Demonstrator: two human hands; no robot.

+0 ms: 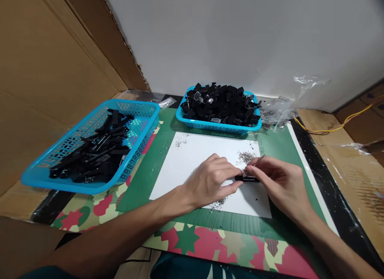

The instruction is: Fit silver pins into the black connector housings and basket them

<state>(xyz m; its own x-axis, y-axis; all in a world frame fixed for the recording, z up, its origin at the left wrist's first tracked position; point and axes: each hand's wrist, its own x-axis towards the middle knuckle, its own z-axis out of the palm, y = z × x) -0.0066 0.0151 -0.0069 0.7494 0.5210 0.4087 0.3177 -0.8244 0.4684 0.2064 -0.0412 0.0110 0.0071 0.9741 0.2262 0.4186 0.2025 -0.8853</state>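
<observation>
My left hand (213,179) rests on a white sheet of paper (192,163), fingers pinched on the left end of a small black plastic part (249,178). My right hand (277,181) meets it from the right, fingers closed around a thin metal tool (259,158) whose tip points at the part. Small heaps of tiny metal springs (246,156) lie on the paper just behind the hands, with more near my left wrist (218,204).
A blue basket (90,187) of long black parts stands at the left. Another blue basket (216,128) heaped with small black parts sits at the back. Clear plastic bags (279,111) and a yellow wire (336,129) lie at the right, cardboard to the left.
</observation>
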